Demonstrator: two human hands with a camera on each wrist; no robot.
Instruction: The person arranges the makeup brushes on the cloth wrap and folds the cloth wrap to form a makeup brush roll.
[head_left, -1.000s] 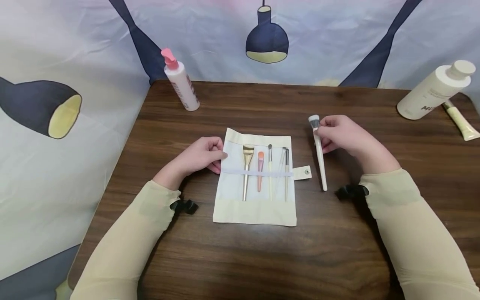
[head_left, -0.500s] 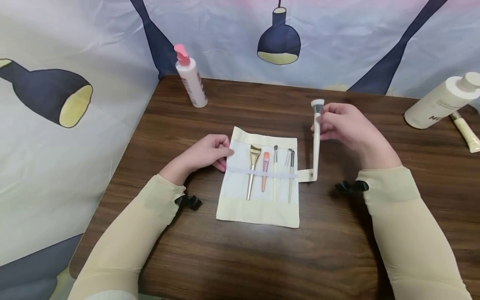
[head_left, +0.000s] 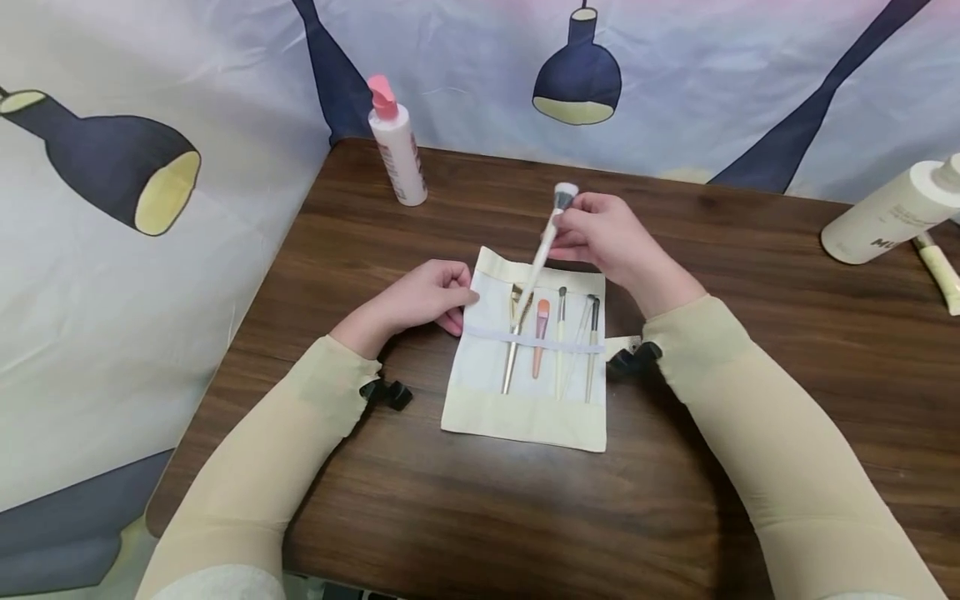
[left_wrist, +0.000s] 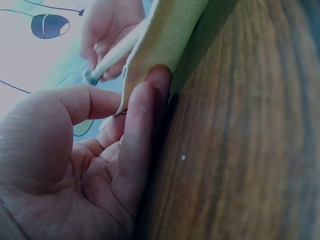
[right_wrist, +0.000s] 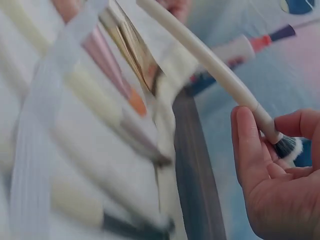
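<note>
A cream fabric brush roll (head_left: 525,414) lies unrolled on the table, several makeup brushes tucked under its elastic band (head_left: 495,335). My left hand (head_left: 426,298) pinches the roll's left edge between thumb and fingers; the left wrist view shows the fabric (left_wrist: 165,40) between them. My right hand (head_left: 611,237) pinches a white-handled makeup brush (head_left: 542,250) near its bristles, which point up and away. The handle slants down over the roll, its lower end in front of the gold flat brush (head_left: 511,362). To the right sits an orange-tipped brush (head_left: 539,337).
A pink-topped pump bottle (head_left: 400,154) stands at the back left of the wooden table (head_left: 420,500). At the far right are a large white bottle (head_left: 885,215) and a cream tube (head_left: 940,271). A printed cloth (head_left: 465,75) hangs behind the table.
My right hand has carried the white brush leftward from beside the roll to above it. My left hand keeps its hold on the left edge. The head view has shifted slightly.
</note>
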